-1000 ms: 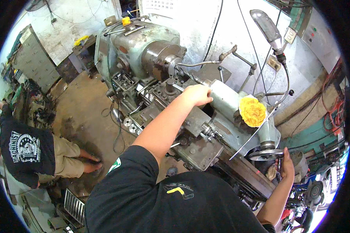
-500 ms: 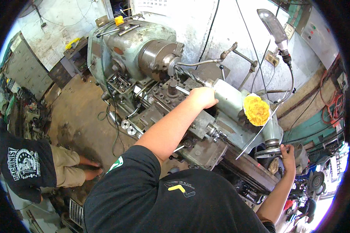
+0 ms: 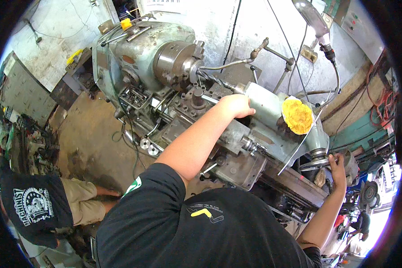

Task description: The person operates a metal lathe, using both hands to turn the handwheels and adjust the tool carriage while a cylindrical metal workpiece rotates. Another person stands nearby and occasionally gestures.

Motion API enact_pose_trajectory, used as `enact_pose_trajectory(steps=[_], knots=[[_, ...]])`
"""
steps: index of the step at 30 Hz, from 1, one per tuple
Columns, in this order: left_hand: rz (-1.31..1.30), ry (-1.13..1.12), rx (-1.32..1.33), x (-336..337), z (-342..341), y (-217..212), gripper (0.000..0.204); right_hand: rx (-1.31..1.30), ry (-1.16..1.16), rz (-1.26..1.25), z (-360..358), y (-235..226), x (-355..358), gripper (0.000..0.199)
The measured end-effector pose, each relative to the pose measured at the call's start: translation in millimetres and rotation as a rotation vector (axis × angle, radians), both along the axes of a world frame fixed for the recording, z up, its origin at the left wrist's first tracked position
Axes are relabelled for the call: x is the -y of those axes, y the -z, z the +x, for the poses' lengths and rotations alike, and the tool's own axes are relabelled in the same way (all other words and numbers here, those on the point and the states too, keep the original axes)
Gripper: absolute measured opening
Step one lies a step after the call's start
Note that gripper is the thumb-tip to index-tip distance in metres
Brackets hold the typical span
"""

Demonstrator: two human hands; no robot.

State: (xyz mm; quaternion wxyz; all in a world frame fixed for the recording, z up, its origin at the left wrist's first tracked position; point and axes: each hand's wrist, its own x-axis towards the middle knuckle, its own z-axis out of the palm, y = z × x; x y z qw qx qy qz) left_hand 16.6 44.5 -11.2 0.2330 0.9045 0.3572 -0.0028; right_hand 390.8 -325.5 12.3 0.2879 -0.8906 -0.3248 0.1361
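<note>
On the green-grey metal lathe, a drill bit (image 3: 214,79) reaches from the tailstock (image 3: 261,99) to the workpiece (image 3: 194,70) in the chuck (image 3: 174,62). My left hand (image 3: 237,106) is curled over the tailstock's chuck-side end. Its thumb shows, but its other fingers and whatever they grip are hidden. Close to it stands the tool post (image 3: 198,99) with its lever. At the tailstock's far right end my right hand (image 3: 338,167) has its fingers closed on the rim of the handwheel (image 3: 316,165). A crumpled yellow cloth (image 3: 297,116) lies on the tailstock between my hands.
A bent coolant pipe (image 3: 254,52) arches behind the drill. The work lamp (image 3: 311,20) hangs at upper right. A thin rod (image 3: 295,154) slants past the tailstock. At left another person in a black shirt (image 3: 33,201) stands near a cluttered bench (image 3: 20,147).
My view has shifted and turned slightly, so the lathe sits differently in it. Both hands keep their places, the left on the tailstock end, the right on the handwheel.
</note>
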Motion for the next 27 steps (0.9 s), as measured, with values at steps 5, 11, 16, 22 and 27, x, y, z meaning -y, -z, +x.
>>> enact_pose_trajectory(steps=[5,11,16,22,27], knots=[[-0.018,-0.001,-0.002,1.4,-1.1,-3.8,0.050,-0.002,-0.017,0.047,1.3,4.4,0.7,0.062],[-0.058,-0.019,-0.051,4.5,-1.5,-11.6,0.050,-0.041,-0.020,0.062,4.9,6.8,1.4,0.066],[-0.055,-0.002,-0.054,3.9,-1.3,-10.9,0.050,0.129,-0.001,0.018,-17.6,1.9,-7.4,0.069],[-0.041,-0.020,-0.037,6.0,-2.8,-12.5,0.049,0.457,0.189,-0.333,-83.2,-17.0,-27.5,0.080],[-0.046,-0.031,-0.046,6.2,-2.4,-12.8,0.049,0.521,0.235,-0.384,-112.8,-27.1,-37.4,0.083]])
